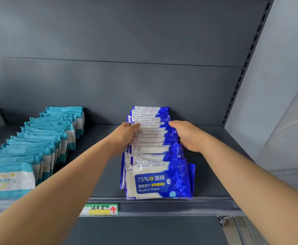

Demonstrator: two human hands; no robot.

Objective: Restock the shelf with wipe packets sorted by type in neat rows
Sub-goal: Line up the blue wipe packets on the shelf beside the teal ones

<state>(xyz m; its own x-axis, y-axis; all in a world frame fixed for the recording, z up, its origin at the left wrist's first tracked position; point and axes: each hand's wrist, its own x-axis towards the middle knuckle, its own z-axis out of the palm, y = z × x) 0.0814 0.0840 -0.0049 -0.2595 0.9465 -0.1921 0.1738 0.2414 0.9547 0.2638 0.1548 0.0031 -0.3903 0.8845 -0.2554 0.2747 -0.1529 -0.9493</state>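
Now: the row of blue alcohol wipe packets stands on the shelf, right of centre. Its long axis runs front to back, from the front rail to just short of the back panel. The packets are upright and overlapping, with the front one facing out. They are not quite flush: the front few sit wider and slightly askew compared with those behind. The left hand lies against the left flank of the row and the right hand against the right flank, both roughly mid-row to rear. The row therefore sits directly between the palms, about equally near to each. Both forearms reach in from below, converging slightly. On both hands the fingers look fairly straight, laid flat on the packet edges and pressing inward. Neither hand appears wrapped round a packet; the left fingertips touch the packet tops. Judgement: this is a squaring-up step, with squeeze force across the short axis. The front packets probably need the same treatment. The row of teal packets stands well apart on the left, with no hand on it.
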